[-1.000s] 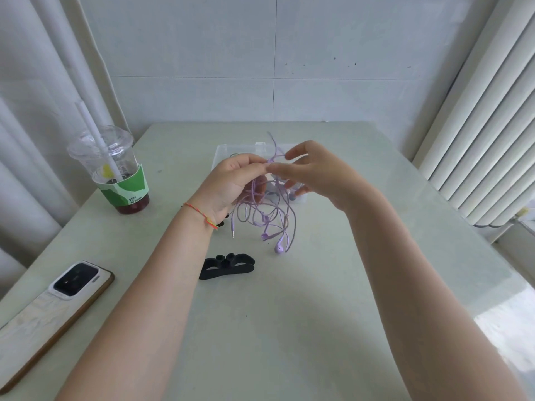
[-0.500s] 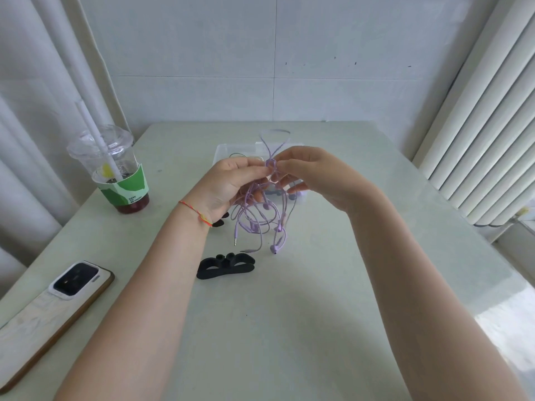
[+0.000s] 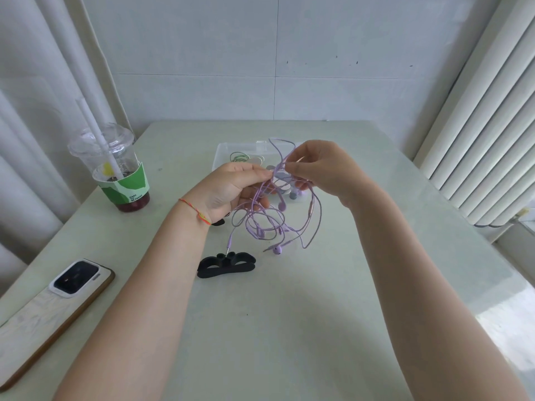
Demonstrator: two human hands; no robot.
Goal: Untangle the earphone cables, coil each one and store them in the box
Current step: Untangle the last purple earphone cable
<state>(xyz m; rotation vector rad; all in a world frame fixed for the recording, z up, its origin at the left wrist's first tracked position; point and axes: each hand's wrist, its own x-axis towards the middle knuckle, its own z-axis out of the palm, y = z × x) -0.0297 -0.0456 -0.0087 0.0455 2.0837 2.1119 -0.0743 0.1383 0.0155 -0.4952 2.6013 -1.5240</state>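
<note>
Earphone cable (image 3: pixel 269 218), thin, purple and still tangled, is hanging in loose loops above the counter (image 3: pixel 289 328), between the two hands. Its long axis is running mostly up and down: one loop is standing up above the fingers, and the purple earbud (image 3: pixel 278 250) and the plug (image 3: pixel 228 244) are pointing down toward the counter. The left hand (image 3: pixel 231 189) is pinching the strands at the knot, and the right hand (image 3: pixel 321 169) is pinching them just beside it, so each grip is grasping the cable. Compared with half a second ago, the right hand is sitting a little higher and farther right, and the loops are spreading wider on the right side. Behind the hands the clear plastic box (image 3: pixel 231 149) is standing on the far part of the counter, with a green coil (image 3: pixel 239 157) inside. A black flat rubber winder (image 3: pixel 225 264) is lying near the plug. At the left are standing a plastic cup (image 3: pixel 115 169) with a straw and a phone (image 3: pixel 52 308).
</note>
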